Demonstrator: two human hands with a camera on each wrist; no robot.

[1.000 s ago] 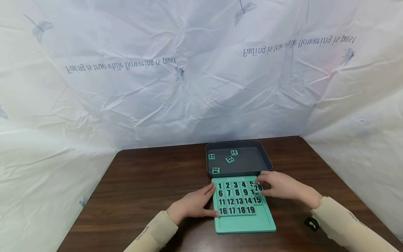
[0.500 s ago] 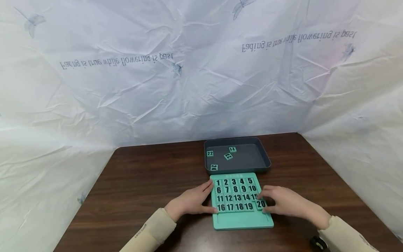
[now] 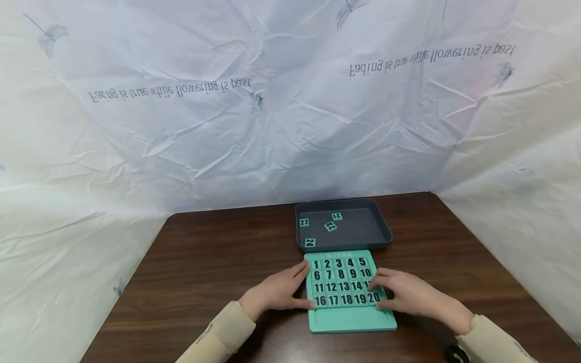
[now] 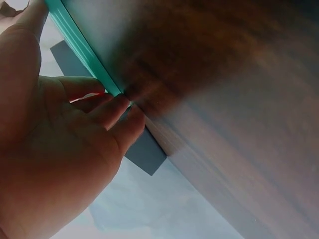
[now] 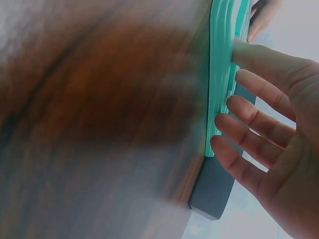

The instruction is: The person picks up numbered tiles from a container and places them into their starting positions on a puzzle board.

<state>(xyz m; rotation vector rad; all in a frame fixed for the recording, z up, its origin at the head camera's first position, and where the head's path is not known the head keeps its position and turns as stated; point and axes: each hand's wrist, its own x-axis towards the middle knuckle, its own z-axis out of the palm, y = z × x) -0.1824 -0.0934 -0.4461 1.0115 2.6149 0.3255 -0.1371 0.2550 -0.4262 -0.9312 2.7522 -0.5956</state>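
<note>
A mint-green number board (image 3: 345, 321) lies on the table, with tiles 1 to 20 set in four rows. My right hand (image 3: 408, 295) has thumb and index finger at the edges of the number 20 tile (image 3: 373, 298), which lies at the right end of the lowest row. The index fingertip partly covers the 15 tile (image 3: 366, 285). In the right wrist view, that hand's other fingers hang beside the board's edge (image 5: 219, 74). My left hand (image 3: 277, 293) rests against the board's left side, thumb and fingers spread, fingertips touching the edge (image 4: 84, 50) in the left wrist view.
Behind the board stands a dark grey tray (image 3: 367, 229). It holds tiles 21 (image 3: 337, 216), 22 (image 3: 304, 222), 23 (image 3: 330, 227) and 24 (image 3: 310, 242). A small black object (image 3: 456, 354) lies by the right sleeve. White sheeting (image 3: 290, 126) hangs around the brown table (image 3: 218, 252).
My right hand has brought the 20 tile from over the 10 toward me, down to the end of the lowest row, where it now sits in line beside 19. My left hand stays put.
</note>
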